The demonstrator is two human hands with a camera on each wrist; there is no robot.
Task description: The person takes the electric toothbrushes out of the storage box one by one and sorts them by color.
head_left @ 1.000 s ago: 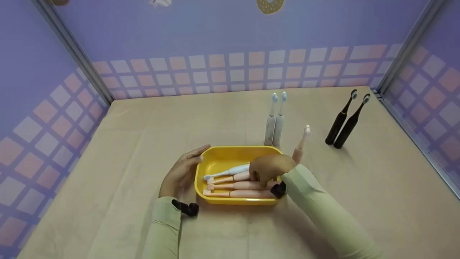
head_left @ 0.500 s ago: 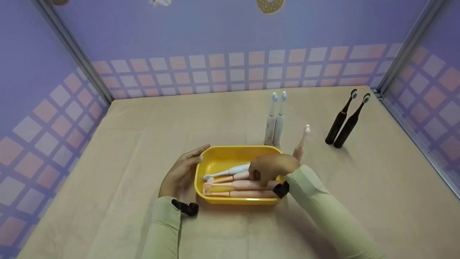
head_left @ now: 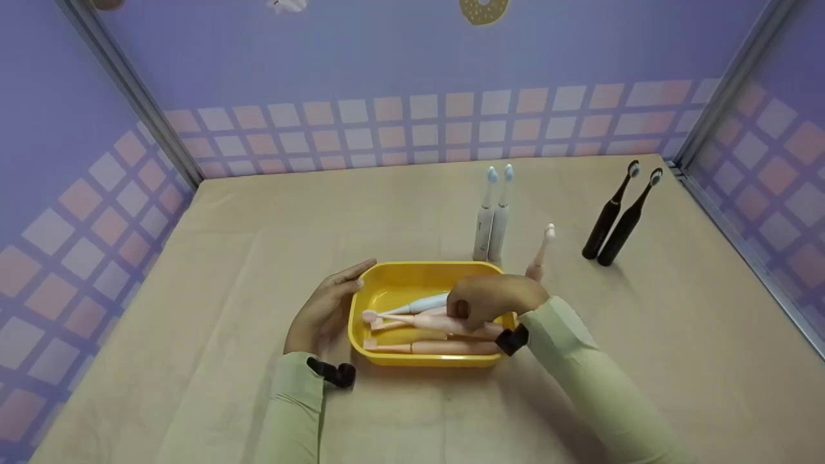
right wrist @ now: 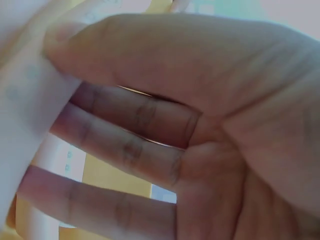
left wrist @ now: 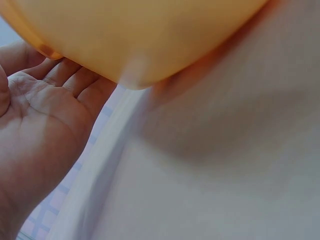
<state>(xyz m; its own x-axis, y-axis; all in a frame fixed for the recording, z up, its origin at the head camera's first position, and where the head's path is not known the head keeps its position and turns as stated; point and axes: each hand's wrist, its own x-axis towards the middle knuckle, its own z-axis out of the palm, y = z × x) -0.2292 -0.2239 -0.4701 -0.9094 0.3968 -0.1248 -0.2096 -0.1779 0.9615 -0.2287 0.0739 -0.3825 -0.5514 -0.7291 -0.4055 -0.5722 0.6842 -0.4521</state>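
Observation:
In the head view, my right hand (head_left: 496,298) reaches into a yellow plastic bin (head_left: 412,266) and pinches the handle of a pink electric toothbrush (head_left: 430,321). Thumb and fingertips meet the pale handle (right wrist: 30,95) in the right wrist view. This toothbrush lies raised across another pink toothbrush, partly hidden beneath it. A white toothbrush (head_left: 425,303) is behind them, and one more pink toothbrush (head_left: 451,348) lies along the near wall. My left hand (head_left: 322,309) rests against the bin's left end, its fairly straight fingers (left wrist: 65,75) touching the outer wall.
Behind the bin, two white electric toothbrushes (head_left: 491,225) stand upright. A single pink toothbrush (head_left: 540,254) stands to its right, partly hidden by my right hand. Two black toothbrushes (head_left: 615,219) stand farther right on the cloth-covered table (head_left: 309,219).
My right hand has lifted one pink toothbrush off the bin floor and shifted it toward the far side, over its neighbour. The wrist moved slightly right. My left hand has stayed put.

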